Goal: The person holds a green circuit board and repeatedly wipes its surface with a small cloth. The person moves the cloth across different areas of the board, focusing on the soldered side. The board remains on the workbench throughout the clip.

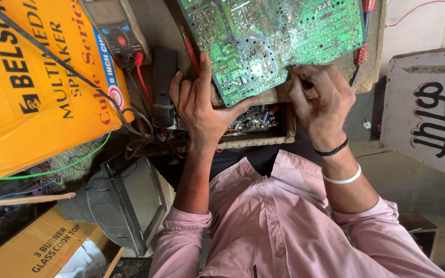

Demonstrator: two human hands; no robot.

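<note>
A large green circuit board (pixel 274 41), solder side up, lies tilted on a wooden bench. My left hand (pixel 199 110) grips its lower left corner, index finger along the left edge and thumb at the bottom edge. A red test probe (pixel 190 51) runs under that hand. My right hand (pixel 320 103) is curled at the board's lower right edge with its fingertips pinched on it; anything small between the fingers is hidden. That wrist carries a black band and a white bangle.
A multimeter (pixel 114 25) with red lead and a black oblong device (pixel 163 87) lie left of the board. Below it sits a wooden tray (pixel 279 138) of small parts. A yellow carton (pixel 27 87), an old screen (pixel 124 206), a cardboard box (pixel 32 247) and a painted signboard (pixel 428 113) surround me.
</note>
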